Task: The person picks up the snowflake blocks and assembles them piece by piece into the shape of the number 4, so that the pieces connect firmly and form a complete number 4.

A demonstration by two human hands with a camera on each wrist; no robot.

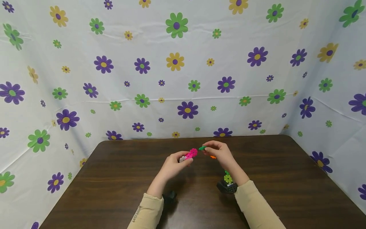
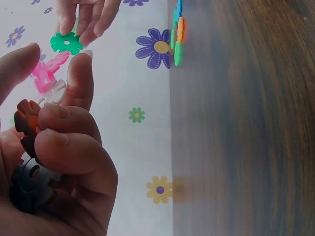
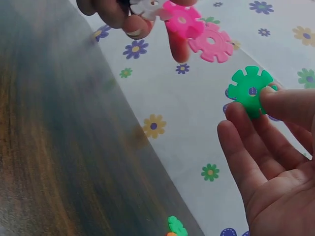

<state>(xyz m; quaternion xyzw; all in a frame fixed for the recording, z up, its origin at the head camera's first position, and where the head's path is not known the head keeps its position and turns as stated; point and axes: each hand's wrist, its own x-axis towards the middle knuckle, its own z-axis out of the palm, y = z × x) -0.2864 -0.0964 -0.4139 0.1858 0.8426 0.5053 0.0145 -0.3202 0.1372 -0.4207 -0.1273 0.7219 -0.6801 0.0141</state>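
My left hand (image 1: 172,164) grips a joined chain of notched plastic discs. Two pink discs (image 3: 197,32) stick out past its fingertips, beside a white disc (image 3: 147,8). Within the curled fingers, the left wrist view shows an orange disc (image 2: 28,118) and a shaded grey disc (image 2: 33,182), partly hidden. Just to the right, my right hand (image 1: 221,154) pinches a single green disc (image 3: 252,91) between thumb and fingers. A small gap separates that green disc from the pink end of the chain.
On the brown table (image 1: 114,178), an orange disc (image 1: 213,156) shows beneath the right hand. Light green discs (image 1: 227,178) lie by the right wrist, near its black wrist camera (image 1: 226,187). A flower-printed cloth (image 1: 154,82) hangs behind the table and along both sides.
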